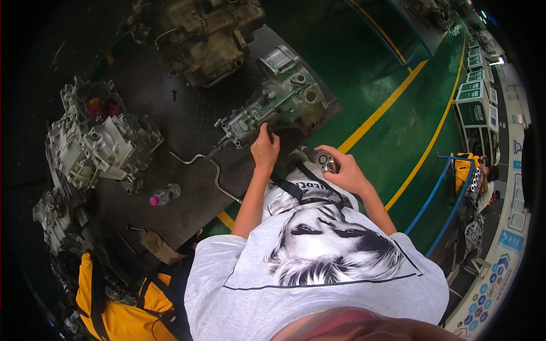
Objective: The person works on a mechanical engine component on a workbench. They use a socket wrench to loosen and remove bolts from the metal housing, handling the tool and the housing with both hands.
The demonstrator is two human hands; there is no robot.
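A grey cast metal housing with green patches (pixel 290 96) lies on the dark metal bench. My left hand (pixel 265 149) reaches to its near edge, index finger extended against or just over it, thumb apart, other fingers partly curled. To the right, below the housing, my right hand (pixel 341 170) is closed round a shiny round metal part (pixel 325 161) with a hole in it. Bent metal tubes (pixel 218 176) lie left of my forearm.
More castings sit at the left (pixel 102 148) and top (pixel 205 40). A pink-capped bottle (pixel 165 194) lies on the bench (pixel 148 216); yellow bags (pixel 114 318) are at lower left. Right are yellow floor lines (pixel 387 102), blue railings (pixel 441 199), stacked boxes (pixel 478 102) and people (pixel 486 193).
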